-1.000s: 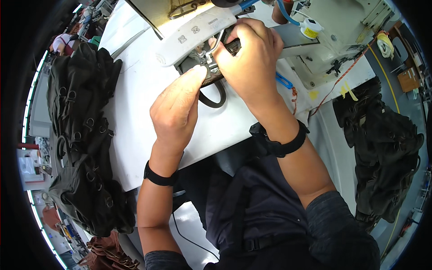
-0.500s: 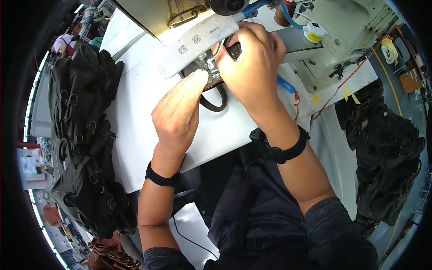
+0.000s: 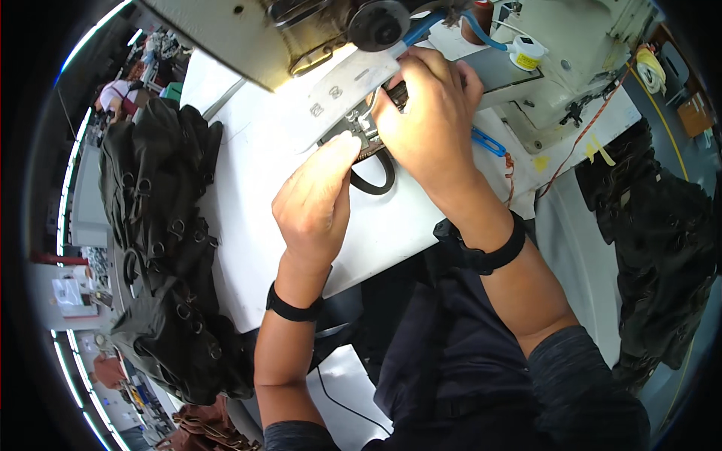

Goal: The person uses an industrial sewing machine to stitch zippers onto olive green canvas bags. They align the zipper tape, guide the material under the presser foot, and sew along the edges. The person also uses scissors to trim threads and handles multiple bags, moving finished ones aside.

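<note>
My left hand (image 3: pixel 314 197) is closed, its fingers pinched together at the near left edge of a dark leather piece (image 3: pixel 368 150) beside the presser foot (image 3: pixel 354 118) of a sewing machine (image 3: pixel 218 30). Curled over the far right part of that same piece is my right hand (image 3: pixel 429 124), its thumb close to the metal foot. A dark looped handle (image 3: pixel 378 186) hangs from the work toward me and rests on the white table. Much of the leather piece is hidden by my fingers and the machine's pale guard plate (image 3: pixel 335 98).
Dark bags with metal rings (image 3: pixel 162 188) are heaped at the left, with more dark bags (image 3: pixel 662 248) at the right. Blue thread snips (image 3: pixel 489 141) on an orange cord lie beside my right wrist. A brown thread cone (image 3: pixel 478 22) stands behind the machine bed.
The whole view has shifted, so the scene sits a little lower and farther right. Both hands keep nearly the same places on the leather piece by the presser foot.
</note>
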A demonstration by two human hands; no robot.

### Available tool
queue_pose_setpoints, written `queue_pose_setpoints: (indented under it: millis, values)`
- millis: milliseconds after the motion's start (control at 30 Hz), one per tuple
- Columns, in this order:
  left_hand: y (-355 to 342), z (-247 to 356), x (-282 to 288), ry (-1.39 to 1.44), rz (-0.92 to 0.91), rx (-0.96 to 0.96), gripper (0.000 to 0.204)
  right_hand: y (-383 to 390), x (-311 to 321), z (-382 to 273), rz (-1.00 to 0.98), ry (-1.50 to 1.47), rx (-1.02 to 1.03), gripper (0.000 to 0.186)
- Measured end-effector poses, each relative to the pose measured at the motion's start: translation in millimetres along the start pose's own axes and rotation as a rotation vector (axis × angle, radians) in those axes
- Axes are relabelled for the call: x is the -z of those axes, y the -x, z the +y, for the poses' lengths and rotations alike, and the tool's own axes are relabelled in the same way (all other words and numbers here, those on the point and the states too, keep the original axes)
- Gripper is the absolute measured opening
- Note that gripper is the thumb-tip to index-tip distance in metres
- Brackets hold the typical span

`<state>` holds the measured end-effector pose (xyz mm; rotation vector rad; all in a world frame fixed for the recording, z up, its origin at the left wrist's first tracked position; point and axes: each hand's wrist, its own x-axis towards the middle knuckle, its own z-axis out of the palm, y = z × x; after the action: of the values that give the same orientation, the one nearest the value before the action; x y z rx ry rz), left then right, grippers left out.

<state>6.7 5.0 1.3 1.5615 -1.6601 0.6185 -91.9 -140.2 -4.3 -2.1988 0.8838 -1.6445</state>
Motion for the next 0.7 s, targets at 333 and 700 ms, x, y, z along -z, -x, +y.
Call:
queue_pose_setpoints:
  millis: [333, 700]
  values:
    - [0, -2, -3, 0.020, 0.032, 0.041, 0.028, 2, -4, -2, 0.036, 0.026, -0.003, 0.028]
    - [-10, 6, -7, -0.031, 0.003, 0.072, 0.025, 1, 35, 21, 0.006, -0.170, 0.124, 0.025]
